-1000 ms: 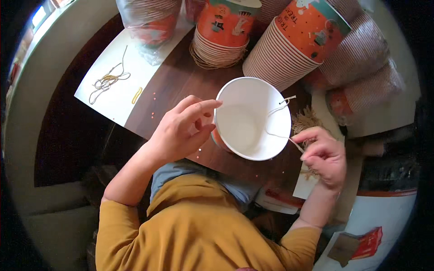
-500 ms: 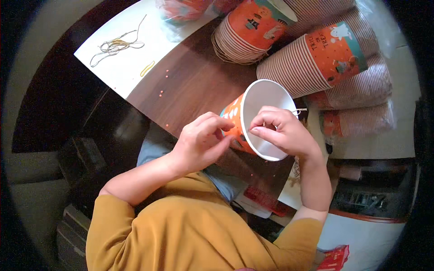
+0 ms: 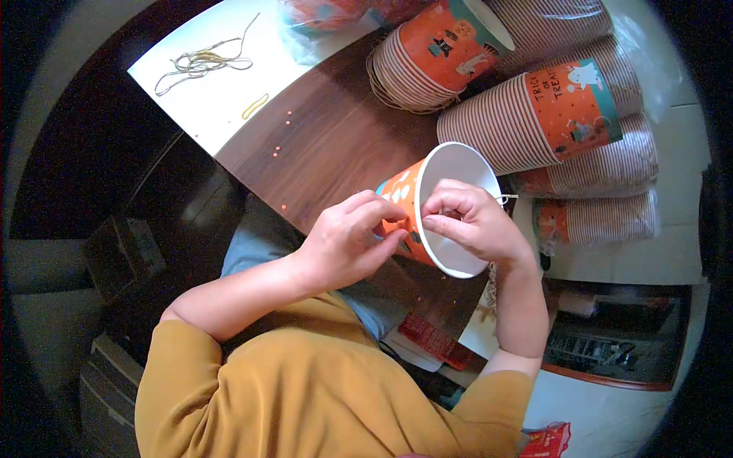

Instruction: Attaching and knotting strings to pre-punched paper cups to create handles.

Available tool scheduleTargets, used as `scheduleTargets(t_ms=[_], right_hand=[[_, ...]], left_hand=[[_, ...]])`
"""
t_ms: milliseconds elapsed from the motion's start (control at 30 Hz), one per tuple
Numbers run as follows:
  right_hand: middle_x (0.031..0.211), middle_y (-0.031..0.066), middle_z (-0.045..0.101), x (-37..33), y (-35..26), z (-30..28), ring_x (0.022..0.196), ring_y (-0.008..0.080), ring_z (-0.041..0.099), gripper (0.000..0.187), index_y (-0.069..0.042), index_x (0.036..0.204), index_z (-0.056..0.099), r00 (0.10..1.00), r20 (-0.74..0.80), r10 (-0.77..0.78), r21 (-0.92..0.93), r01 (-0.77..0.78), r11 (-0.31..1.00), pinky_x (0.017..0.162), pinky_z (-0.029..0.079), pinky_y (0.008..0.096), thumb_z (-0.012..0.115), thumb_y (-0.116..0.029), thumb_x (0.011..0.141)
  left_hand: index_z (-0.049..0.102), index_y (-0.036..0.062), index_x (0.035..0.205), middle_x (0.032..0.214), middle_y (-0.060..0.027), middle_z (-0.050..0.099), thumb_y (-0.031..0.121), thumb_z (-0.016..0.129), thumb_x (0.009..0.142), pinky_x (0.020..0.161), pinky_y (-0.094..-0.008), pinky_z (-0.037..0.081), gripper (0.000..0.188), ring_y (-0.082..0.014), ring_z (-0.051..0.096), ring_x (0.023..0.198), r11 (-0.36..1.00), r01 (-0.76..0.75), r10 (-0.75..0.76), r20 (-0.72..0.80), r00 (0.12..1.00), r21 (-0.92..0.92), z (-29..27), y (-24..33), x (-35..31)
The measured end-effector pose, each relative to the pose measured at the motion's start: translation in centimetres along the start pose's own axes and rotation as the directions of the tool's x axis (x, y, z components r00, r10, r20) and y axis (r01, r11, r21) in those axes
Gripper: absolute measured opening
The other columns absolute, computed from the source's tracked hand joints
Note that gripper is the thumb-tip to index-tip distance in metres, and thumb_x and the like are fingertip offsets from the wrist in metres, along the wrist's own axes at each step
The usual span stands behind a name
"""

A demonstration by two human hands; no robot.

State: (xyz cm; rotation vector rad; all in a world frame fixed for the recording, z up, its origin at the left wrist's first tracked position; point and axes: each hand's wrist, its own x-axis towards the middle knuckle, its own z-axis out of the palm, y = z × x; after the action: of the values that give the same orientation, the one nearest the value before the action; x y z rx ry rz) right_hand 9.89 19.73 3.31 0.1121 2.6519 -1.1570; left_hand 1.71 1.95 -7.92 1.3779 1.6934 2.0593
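Note:
A large paper cup [image 3: 463,169], white inside with an orange and teal printed outside, lies tilted with its mouth toward the right. My left hand [image 3: 355,233] is at its outer wall, fingers and thumb curled toward each other in a pinch. Over the near rim, my right hand [image 3: 473,221] reaches partly into the mouth, thumb and forefinger pressed together. What either pinch holds is too small to make out. A short pale cord [image 3: 507,198] sticks out at the cup's far right side, beyond my right hand.
Stacked paper cups [image 3: 495,118] lie at the far right, some in clear plastic; another stack [image 3: 424,57] stands behind. On the white table part [image 3: 183,38] lie loose cord [image 3: 202,62] and a yellow loop [image 3: 255,106]. Small orange dots [image 3: 277,148] dot the brown tabletop [image 3: 321,137].
The view has shifted slightly. My hands and the cup keep nearly the same pose, with the left fingertips a little nearer the cup's rim.

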Motion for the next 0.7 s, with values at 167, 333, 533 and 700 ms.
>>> scheduleTargets(t_ms=[167, 333, 533, 700], right_hand=[[0.081, 0.0040, 0.055, -0.58, 0.00, -0.65, 0.077, 0.0131, 0.055, 0.007, -0.001, 0.085, 0.064, 0.999, 0.012, 0.042, 0.043, -0.042, 0.998, 0.069, 0.044, 0.0254, 0.065, -0.007, 0.084], [0.078, 0.0018, 0.053, -0.22, 0.09, -0.12, 0.074, 0.0110, 0.050, 0.006, -0.002, 0.081, 0.063, 1.000, 0.005, 0.012, 0.104, -0.012, 0.995, 0.066, 0.040, 0.0251, 0.065, -0.007, 0.084], [0.078, 0.0014, 0.052, -0.13, 0.21, -0.02, 0.073, 0.0102, 0.050, 0.007, -0.002, 0.081, 0.062, 0.999, -0.022, 0.048, 0.034, -0.047, 0.998, 0.065, 0.040, 0.0244, 0.065, -0.008, 0.085], [0.080, 0.0050, 0.056, 0.03, -0.35, -0.09, 0.077, 0.0154, 0.056, 0.007, -0.002, 0.084, 0.064, 0.999, 0.015, 0.030, 0.025, -0.030, 0.999, 0.069, 0.045, 0.0278, 0.065, -0.009, 0.084]], left_hand=[[0.063, 0.0013, 0.098, 0.086, -0.0106, 0.062, -0.001, 0.073, 0.075, 0.060, -0.0271, 0.053, 0.025, -0.0170, 0.063, 0.069, 0.999, -0.044, 0.044, 0.010, 0.999, 0.028, -0.10, -0.10, 0.14], [0.063, 0.0010, 0.097, 0.087, -0.0108, 0.063, 0.000, 0.073, 0.075, 0.060, -0.0276, 0.053, 0.024, -0.0178, 0.063, 0.070, 0.998, -0.046, 0.045, 0.021, 0.999, 0.037, -0.05, -0.03, 0.11], [0.062, 0.0012, 0.096, 0.087, -0.0109, 0.062, 0.000, 0.072, 0.076, 0.060, -0.0283, 0.053, 0.023, -0.0182, 0.063, 0.071, 0.999, -0.036, 0.036, 0.016, 0.999, 0.016, -0.01, -0.04, 0.03], [0.062, 0.0015, 0.096, 0.087, -0.0108, 0.062, 0.000, 0.072, 0.076, 0.061, -0.0284, 0.053, 0.023, -0.0182, 0.063, 0.071, 0.998, -0.049, 0.048, 0.019, 0.999, 0.030, -0.09, -0.03, 0.09]])
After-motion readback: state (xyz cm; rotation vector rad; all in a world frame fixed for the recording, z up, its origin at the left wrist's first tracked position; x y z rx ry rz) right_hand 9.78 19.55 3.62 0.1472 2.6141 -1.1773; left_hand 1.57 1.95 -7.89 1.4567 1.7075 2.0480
